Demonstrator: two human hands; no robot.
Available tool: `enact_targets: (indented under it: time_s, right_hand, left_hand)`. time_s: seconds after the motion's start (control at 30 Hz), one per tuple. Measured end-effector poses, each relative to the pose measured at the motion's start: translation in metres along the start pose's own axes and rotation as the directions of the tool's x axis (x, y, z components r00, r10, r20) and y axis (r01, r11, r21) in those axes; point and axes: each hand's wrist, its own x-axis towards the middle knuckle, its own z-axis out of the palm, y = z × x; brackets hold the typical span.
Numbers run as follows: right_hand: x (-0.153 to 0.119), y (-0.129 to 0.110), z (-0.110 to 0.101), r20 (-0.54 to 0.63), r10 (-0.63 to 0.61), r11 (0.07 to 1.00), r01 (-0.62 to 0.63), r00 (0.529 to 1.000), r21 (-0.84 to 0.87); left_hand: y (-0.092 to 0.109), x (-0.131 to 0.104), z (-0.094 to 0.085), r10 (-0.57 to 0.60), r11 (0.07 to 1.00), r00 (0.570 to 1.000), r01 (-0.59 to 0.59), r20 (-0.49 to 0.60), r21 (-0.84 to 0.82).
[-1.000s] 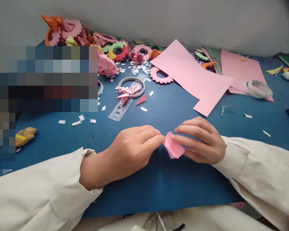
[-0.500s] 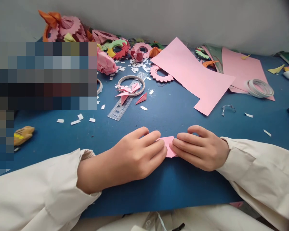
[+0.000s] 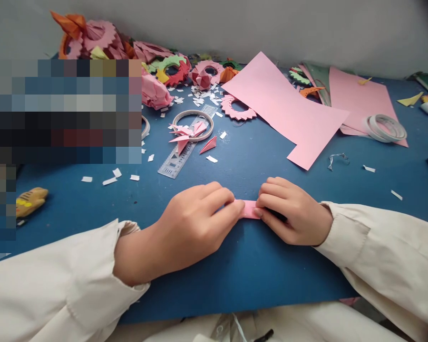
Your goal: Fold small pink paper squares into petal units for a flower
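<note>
A small folded piece of pink paper (image 3: 250,209) lies between my two hands near the front of the blue table. My left hand (image 3: 203,216) pinches its left end, fingers closed. At its right end my right hand (image 3: 292,209) grips it with thumb and fingertips. Both ends of the paper are hidden under my fingers; only a narrow strip shows. Beyond my hands, several folded pink paper pieces (image 3: 189,135) lie in a roll of tape (image 3: 211,124) on a clear ruler (image 3: 171,164).
A large cut pink sheet (image 3: 285,109) lies behind my hands. More tape rolls (image 3: 387,129) rest on another pink sheet (image 3: 364,99) at the right. Folded paper rings (image 3: 238,109) and white paper scraps (image 3: 199,100) spread along the back. A yellow toy-like object (image 3: 33,202) is at the left.
The pink paper now shows as a narrower strip, apparently folded over. Both hands have shifted slightly away from me, and the right thumb now presses on the paper's near edge.
</note>
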Motion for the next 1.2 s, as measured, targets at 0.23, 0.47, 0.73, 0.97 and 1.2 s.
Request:
enact_targets:
  time_s: [0.23,0.47,0.73,0.97,1.2]
  right_hand:
    - [0.0001,0.0002,0.0036,-0.051,0.001,0.994,-0.007,0.999,-0.109]
    - [-0.0023,-0.0010,-0.0004,-0.143,-0.253,0.930,0.199,0.957,-0.310]
    - [-0.0003,-0.0016,-0.0007,-0.078,-0.298,0.900,0.253,0.951,-0.354]
    - [-0.0023,-0.0015,0.0006,-0.085,-0.270,0.909,0.225,0.959,-0.351]
    - [-0.0036,-0.0003,0.0014,-0.060,-0.321,0.895,0.282,0.945,-0.344]
  left_hand:
    - [0.0028,-0.0055,-0.0038,0.174,0.971,0.981,-0.185,0.084,0.150]
    - [0.0019,-0.0066,-0.0013,0.158,0.971,0.982,-0.173,0.099,0.166]
    - [0.0012,-0.0064,0.0006,0.152,0.976,0.984,-0.164,0.092,0.144]
    - [-0.0017,-0.0071,0.0020,0.128,0.982,0.984,-0.142,0.121,0.123]
    - [0.0004,-0.0040,0.0004,0.168,0.975,0.974,-0.187,0.152,0.119]
